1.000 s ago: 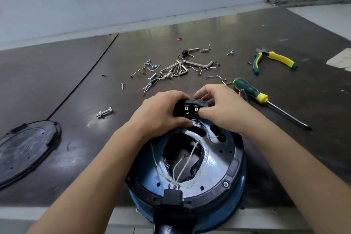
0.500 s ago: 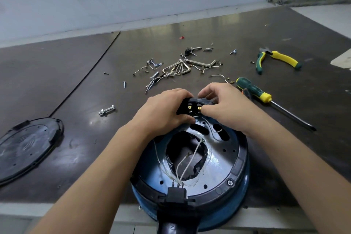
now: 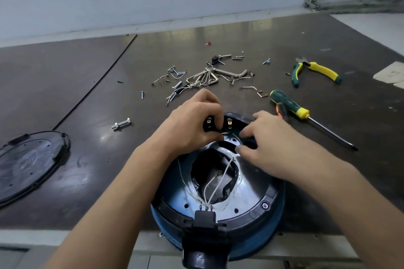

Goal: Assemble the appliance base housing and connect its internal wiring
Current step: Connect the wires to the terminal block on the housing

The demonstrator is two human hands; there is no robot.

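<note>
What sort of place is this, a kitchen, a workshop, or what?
Most likely a repair or assembly workbench: pliers and a screwdriver lie on the dark table beside loose screws and hex keys, and an opened appliance base shows bare wiring, the left hand pinching its connector block.

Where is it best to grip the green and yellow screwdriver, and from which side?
Grip the screwdriver by its thick green handle, from above: it lies flat on the table, handle close beside the right hand, thin shaft pointing away rightward.
</note>
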